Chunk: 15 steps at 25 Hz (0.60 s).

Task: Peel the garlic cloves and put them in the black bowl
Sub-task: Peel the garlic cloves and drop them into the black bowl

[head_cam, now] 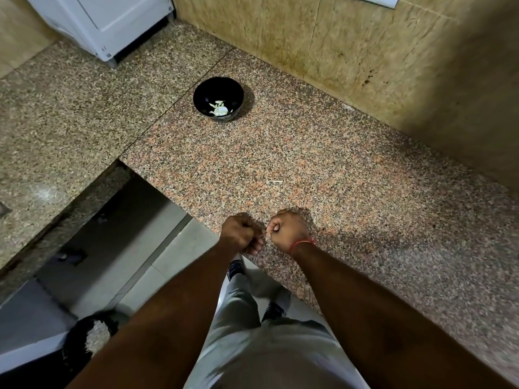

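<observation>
Far back on the speckled pink-and-grey granite table [323, 169], near the mottled tan wall tiles [351, 46]: a small round glossy black bowl [202, 94], upright, holding a few pale whitish-green peeled garlic cloves [219, 108] heaped at its bottom. Well apart from it, at the near table edge: left hand [242, 233] and right hand [286, 230], side by side, both fisted, fingers curled tight; cannot tell whether either grip holds anything. Thin red thread band [302, 244] round the right wrist. Tiny pale sliver [274, 181] lying alone between hands and bowl.
</observation>
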Available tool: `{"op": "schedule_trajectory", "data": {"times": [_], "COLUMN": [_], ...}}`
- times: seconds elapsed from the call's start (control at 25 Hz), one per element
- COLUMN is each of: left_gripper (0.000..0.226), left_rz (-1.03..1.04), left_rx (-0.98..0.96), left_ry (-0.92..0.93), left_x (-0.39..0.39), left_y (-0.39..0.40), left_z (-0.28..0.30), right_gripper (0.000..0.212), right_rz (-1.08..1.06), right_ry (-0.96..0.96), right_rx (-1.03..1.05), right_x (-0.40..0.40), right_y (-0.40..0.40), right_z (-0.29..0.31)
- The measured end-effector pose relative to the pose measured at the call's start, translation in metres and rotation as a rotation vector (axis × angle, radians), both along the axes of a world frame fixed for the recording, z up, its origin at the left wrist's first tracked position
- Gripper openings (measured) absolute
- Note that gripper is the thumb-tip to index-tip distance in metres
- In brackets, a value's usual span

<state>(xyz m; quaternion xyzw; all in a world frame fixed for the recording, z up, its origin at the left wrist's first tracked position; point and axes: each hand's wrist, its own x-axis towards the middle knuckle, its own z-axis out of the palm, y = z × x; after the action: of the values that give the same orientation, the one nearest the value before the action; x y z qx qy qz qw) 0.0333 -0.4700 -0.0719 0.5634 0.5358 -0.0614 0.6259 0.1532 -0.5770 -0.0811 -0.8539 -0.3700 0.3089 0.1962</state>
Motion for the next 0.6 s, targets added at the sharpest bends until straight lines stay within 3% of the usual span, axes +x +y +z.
{"op": "schedule_trajectory", "data": {"times": [0.6], "left_gripper": [0.023], "left_rz": [0.092], "left_rx": [0.025], "left_ry": [0.187], "left_x": [0.009], "left_y": [0.007], "left_z": [0.014], "right_gripper": [0.024], "right_rz": [-0.006], "right_ry": [0.004], "right_rx": [0.018], "right_x": [-0.002], "right_y": [0.003], "right_z": [0.000]}}
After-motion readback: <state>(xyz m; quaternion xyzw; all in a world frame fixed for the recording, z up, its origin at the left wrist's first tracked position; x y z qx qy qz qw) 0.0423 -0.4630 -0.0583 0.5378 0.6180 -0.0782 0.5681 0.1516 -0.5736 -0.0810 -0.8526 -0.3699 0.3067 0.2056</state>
